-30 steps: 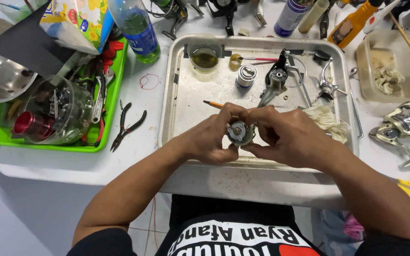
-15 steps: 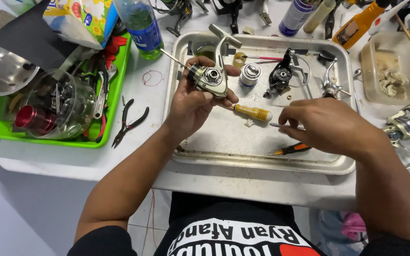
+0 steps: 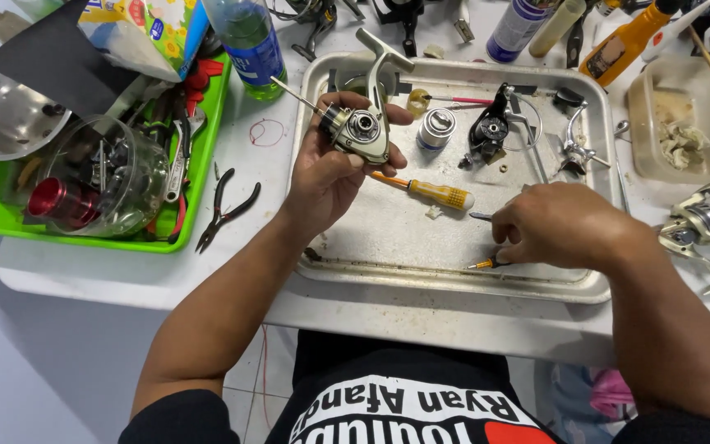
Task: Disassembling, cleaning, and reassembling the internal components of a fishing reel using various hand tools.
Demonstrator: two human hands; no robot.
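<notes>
My left hand (image 3: pixel 330 168) holds a silver fishing reel body (image 3: pixel 361 130) up over the left part of a metal tray (image 3: pixel 454 275), its thin shaft pointing to the upper left. Low over the tray's right front lies my right hand (image 3: pixel 556 226), fingers closed around a small orange-tipped tool (image 3: pixel 486 263), with a thin metal tip (image 3: pixel 480 216) sticking out to the left. A yellow-handled screwdriver (image 3: pixel 433 191) lies on the tray between the hands. A silver spool (image 3: pixel 435 129) and a black reel part (image 3: pixel 491 130) sit further back.
Black pliers (image 3: pixel 225 210) lie left of the tray. A green tray (image 3: pixel 10 222) holds a clear jar (image 3: pixel 104 177) and tools. A green bottle (image 3: pixel 248 41), an orange bottle (image 3: pixel 622 45), a plastic tub (image 3: pixel 684 131) and another reel (image 3: pixel 704 218) stand around.
A second ago both hands held the reel together near the tray's front. The left hand then lifted it up and left; the right hand dropped to the tray and closed on the small tool.
</notes>
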